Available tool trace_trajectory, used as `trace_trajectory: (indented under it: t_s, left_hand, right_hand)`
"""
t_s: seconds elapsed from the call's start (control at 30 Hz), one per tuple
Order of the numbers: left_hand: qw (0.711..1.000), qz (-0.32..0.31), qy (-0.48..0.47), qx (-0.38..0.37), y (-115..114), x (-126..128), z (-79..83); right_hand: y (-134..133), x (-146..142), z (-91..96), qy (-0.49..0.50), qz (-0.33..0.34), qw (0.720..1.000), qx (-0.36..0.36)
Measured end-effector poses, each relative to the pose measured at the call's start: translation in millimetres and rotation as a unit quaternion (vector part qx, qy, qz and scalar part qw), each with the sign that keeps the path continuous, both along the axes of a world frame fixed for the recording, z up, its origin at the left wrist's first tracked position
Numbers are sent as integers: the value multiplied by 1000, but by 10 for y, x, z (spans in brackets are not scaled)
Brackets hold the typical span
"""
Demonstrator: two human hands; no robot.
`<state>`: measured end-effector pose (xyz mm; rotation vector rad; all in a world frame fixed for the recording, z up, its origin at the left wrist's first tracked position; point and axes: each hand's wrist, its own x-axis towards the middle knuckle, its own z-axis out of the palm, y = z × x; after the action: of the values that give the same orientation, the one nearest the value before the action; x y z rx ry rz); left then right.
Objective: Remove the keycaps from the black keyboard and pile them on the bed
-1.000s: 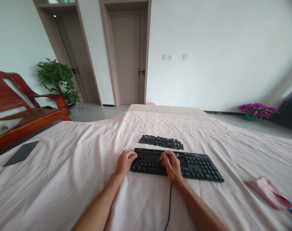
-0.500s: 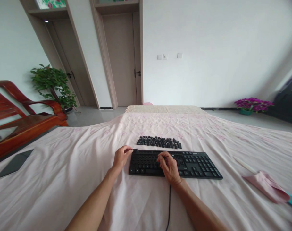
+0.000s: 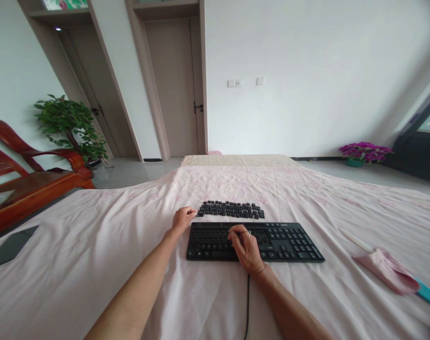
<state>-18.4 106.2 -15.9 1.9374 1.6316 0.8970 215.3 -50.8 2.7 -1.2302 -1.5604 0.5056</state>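
Note:
A black keyboard (image 3: pixel 220 253) lies on the pink cloth, with many keycaps off its main block and bare key seats showing. Behind it several loose black keycaps (image 3: pixel 232 209) are laid out in rows. My left hand (image 3: pixel 183 218) is at the left end of these rows, thumb and finger pinched at a black keycap (image 3: pixel 199 214) on the cloth. My right hand (image 3: pixel 247 248) rests over the middle of the keyboard, its fingers closed round a small tool with thin pale wire ends (image 3: pixel 249 233); the rest of the tool is hidden in the hand.
A pink cloth pouch (image 3: pixel 388 271) with a pale stick and a blue end lies on the right. A dark flat panel (image 3: pixel 11 245) is at the left. The keyboard's cable (image 3: pixel 248 307) runs towards me. A wooden chair (image 3: pixel 41 174) stands beyond the left edge.
My left hand has moved forward from the keyboard's upper left corner with a keycap, to the loose rows. The right hand stays over the keyboard. The view has shifted slightly.

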Motion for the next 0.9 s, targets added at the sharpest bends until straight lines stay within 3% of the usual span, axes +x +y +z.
trace_trajectory:
  t_s: [0.27, 0.9]
  left_hand:
    - [999, -28, 17, 2, 17, -2, 1]
    - [1000, -18, 8, 17, -19, -15, -14]
  right_hand:
    - [8, -1, -6, -2, 1, 1000, -2]
    - [5, 6, -26, 13, 4, 1000, -9]
